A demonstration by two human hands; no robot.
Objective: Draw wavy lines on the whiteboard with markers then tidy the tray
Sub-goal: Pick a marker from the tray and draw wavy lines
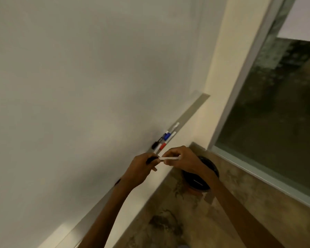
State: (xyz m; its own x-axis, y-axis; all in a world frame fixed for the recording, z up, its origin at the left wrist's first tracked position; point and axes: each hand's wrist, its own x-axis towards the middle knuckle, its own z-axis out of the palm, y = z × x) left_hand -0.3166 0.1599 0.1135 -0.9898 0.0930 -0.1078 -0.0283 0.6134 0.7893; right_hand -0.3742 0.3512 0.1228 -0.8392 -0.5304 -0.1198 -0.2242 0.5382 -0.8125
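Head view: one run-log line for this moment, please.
left hand: grips black cap end of marker | right hand: grips its white barrel | tray: other markers lying in it | whiteboard: no lines visible

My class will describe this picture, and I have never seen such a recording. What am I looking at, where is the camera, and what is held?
No machine here: one camera worn on a person's head looks down at their bare hands, so everything tilts. The left hand grips the black cap of a marker; the right hand grips its white barrel. Behind them, the whiteboard looks blank. Its tray holds others, including a blue-capped marker and a red-capped marker. A dark round object sits on the floor; a window is at right.
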